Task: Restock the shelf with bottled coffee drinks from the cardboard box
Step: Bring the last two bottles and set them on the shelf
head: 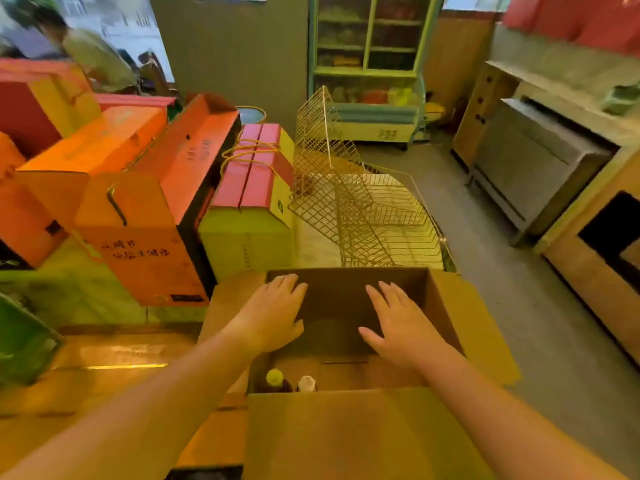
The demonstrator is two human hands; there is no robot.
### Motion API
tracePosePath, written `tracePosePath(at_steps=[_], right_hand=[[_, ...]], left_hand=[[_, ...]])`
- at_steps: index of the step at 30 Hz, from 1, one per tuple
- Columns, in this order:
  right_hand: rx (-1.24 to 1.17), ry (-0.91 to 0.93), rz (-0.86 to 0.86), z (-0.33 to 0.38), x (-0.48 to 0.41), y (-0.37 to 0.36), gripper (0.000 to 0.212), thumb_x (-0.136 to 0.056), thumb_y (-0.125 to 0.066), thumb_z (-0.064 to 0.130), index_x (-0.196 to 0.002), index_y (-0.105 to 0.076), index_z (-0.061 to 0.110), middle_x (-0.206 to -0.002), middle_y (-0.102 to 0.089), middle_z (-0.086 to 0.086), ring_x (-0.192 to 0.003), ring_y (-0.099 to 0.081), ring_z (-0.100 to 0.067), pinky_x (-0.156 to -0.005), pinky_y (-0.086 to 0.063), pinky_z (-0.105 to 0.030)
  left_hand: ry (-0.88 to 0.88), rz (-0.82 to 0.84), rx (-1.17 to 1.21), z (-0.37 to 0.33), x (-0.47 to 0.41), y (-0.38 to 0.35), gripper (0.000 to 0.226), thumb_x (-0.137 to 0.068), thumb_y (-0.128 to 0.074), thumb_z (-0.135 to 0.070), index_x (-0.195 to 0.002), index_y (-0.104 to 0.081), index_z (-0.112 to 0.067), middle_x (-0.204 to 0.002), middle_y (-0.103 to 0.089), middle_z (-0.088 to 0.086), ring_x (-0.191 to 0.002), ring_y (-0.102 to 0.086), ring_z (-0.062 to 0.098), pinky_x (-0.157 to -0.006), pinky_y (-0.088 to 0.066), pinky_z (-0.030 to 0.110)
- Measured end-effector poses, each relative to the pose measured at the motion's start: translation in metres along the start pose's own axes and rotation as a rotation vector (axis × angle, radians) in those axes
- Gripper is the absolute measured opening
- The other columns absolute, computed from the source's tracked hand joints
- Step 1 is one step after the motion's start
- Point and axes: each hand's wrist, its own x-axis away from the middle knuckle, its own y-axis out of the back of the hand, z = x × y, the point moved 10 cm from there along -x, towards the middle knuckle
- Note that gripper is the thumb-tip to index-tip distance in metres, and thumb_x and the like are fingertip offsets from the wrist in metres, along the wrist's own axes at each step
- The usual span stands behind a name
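Both hands — left hand, right hand — hovered flat and empty-palmed over the cardboard box, probably reaching for bottles at 7 o'clock.

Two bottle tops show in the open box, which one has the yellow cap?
The left bottle, nearest the box's left wall and the left hand. Its cap is yellow; the bottle beside it on the right has a white cap.

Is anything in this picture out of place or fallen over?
Yes. The wire rack beyond the cardboard box lies tipped over on its side, not upright. The orange cartons on the left lean at uneven angles. In the box, only two bottle caps show; both hands, left hand and right hand, are open and hold nothing.
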Motion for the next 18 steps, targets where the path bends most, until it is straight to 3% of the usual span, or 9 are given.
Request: tracePosePath(at_steps=[5, 7, 12, 15, 18], right_hand=[[-0.058, 0.149, 0.176, 0.006, -0.030, -0.060, 0.078, -0.100, -0.045, 0.053, -0.161, -0.002, 0.028, -0.169, -0.005, -0.001, -0.155, 0.000, -0.022, -0.124, -0.012, -0.040], [-0.088, 0.201, 0.277, 0.014, -0.038, -0.087, 0.076, -0.101, -0.049, 0.048, -0.160, -0.005, 0.029, -0.169, -0.007, 0.000, -0.155, -0.002, -0.021, -0.124, -0.012, -0.039], [-0.139, 0.352, 0.591, 0.043, -0.042, -0.149, 0.073, -0.097, -0.058, 0.026, -0.158, -0.018, 0.034, -0.166, -0.019, 0.003, -0.153, -0.015, -0.020, -0.122, -0.019, -0.038], [-0.195, 0.403, 0.748, 0.063, -0.040, -0.173, 0.069, -0.093, -0.066, 0.025, -0.153, -0.033, 0.033, -0.157, -0.036, 0.000, -0.144, -0.033, -0.023, -0.117, -0.031, -0.041], [-0.249, 0.423, 0.843, 0.078, -0.034, -0.186, 0.065, -0.086, -0.073, 0.031, -0.144, -0.045, 0.030, -0.141, -0.050, -0.002, -0.129, -0.048, -0.025, -0.107, -0.043, -0.042]], left_hand=[[0.160, 0.245, 0.106, 0.010, -0.011, -0.067, 0.052, -0.100, -0.052, -0.036, -0.146, -0.040, -0.017, -0.147, -0.042, 0.008, -0.132, -0.045, 0.028, -0.101, -0.048, 0.040], [0.168, 0.418, 0.090, 0.013, -0.012, -0.098, 0.043, -0.102, -0.050, -0.028, -0.142, -0.044, -0.016, -0.138, -0.049, 0.007, -0.120, -0.053, 0.027, -0.091, -0.051, 0.038], [0.045, 0.814, -0.014, 0.007, -0.017, -0.162, 0.043, -0.096, -0.052, 0.000, -0.137, -0.055, -0.012, -0.133, -0.059, 0.008, -0.113, -0.060, 0.028, -0.088, -0.052, 0.035], [-0.036, 1.006, -0.094, 0.007, -0.016, -0.193, 0.045, -0.095, -0.054, -0.001, -0.138, -0.056, -0.015, -0.135, -0.058, 0.006, -0.113, -0.059, 0.029, -0.087, -0.052, 0.036], [-0.167, 1.085, -0.160, 0.003, -0.015, -0.204, 0.048, -0.094, -0.062, -0.011, -0.140, -0.054, -0.020, -0.134, -0.059, 0.004, -0.116, -0.059, 0.030, -0.090, -0.052, 0.039]])
